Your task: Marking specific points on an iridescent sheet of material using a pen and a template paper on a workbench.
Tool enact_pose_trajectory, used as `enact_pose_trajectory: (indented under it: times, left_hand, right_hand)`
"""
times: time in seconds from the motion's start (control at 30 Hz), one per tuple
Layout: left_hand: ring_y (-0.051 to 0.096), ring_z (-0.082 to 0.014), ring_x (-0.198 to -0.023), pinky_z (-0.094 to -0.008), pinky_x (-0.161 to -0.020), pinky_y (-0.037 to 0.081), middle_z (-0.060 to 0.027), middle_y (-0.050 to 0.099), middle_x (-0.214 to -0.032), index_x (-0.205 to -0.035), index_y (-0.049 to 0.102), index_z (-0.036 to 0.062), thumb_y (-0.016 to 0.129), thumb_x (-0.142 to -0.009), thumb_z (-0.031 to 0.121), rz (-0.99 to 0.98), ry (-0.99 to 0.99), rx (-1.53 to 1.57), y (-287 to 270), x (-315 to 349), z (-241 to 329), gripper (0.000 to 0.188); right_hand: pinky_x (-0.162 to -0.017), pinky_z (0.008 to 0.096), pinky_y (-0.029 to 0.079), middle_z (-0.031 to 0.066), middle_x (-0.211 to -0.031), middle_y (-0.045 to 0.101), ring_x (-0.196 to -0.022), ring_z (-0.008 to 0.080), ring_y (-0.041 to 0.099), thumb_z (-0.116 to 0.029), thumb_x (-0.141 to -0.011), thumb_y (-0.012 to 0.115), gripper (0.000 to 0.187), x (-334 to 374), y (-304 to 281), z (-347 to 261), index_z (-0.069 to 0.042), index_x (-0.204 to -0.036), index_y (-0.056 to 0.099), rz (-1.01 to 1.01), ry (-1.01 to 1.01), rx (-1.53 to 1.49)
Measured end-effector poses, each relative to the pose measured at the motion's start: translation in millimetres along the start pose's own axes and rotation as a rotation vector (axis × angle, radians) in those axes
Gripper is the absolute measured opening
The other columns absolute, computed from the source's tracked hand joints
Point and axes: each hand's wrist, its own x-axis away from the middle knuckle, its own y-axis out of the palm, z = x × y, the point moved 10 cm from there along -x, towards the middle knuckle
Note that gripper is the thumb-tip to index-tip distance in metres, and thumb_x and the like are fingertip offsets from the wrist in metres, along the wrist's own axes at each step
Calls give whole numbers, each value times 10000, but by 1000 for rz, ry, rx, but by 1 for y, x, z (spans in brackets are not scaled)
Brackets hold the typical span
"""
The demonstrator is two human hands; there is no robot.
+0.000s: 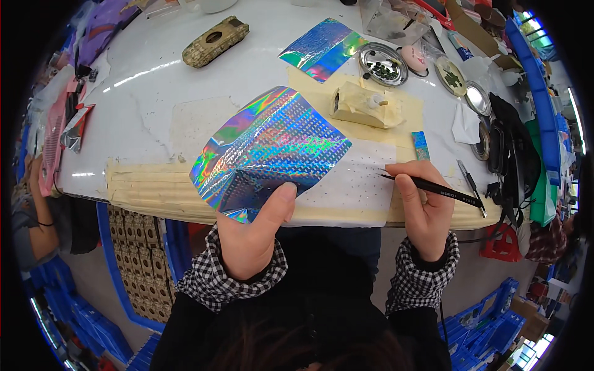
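My left hand (255, 238) grips the lower edge of a shiny holographic sheet (291, 139) with rows of small cut-out marks, its thumb on top. The sheet is bent and tilted above the table. In my right hand (424, 201) is a pair of black tweezers (442, 188), tips pointing left. Under those tips lies a white paper (365, 201) dotted with many tiny specks. A small strip of holographic film (420, 146) lies just beyond my right hand. Farther off sits a block wrapped in cream tape (359, 106) with a small knob on it.
A camouflage model tank hull (215, 42) and another holographic sheet (322, 49) lie at the back. Metal dishes (383, 64) with dark small parts stand to the right. A craft knife (471, 187) rests near the right edge. A blue crate (139, 266) of hulls is below left.
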Motion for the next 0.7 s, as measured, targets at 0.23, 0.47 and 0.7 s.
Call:
enact_pose_trajectory:
  times: [0.23, 0.47, 0.7]
  left_hand:
    - [486, -119, -732, -269, -567, 397, -57, 542, -965, -1115, 472, 37, 550, -833, -15, 5, 2, 4, 1, 0, 2, 297]
    - [482, -119, -716, -268, -566, 394, -64, 546, -966, -1131, 466, 33, 560, -833, -4, 18, 2, -5, -1, 1, 1, 315]
    - [479, -119, -702, -268, -565, 393, -63, 545, -955, -1125, 465, 28, 560, -834, -2, 12, 6, -4, 0, 1, 1, 307]
  right_hand:
    - [-667, 247, 434, 97, -813, 611, -726, 157, 556, -55, -856, 586, 111, 0, 0, 1, 36, -898, 634, -8, 23, -12]
    - [-684, 231, 432, 86, -842, 624, -742, 133, 553, -55, -890, 545, 137, 1, 1, 11, 56, -891, 626, 3, 102, -88]
    - [-637, 258, 436, 100, -773, 619, -694, 184, 557, -43, -838, 594, 86, -2, 1, 0, 17, -866, 650, -5, -6, 82]
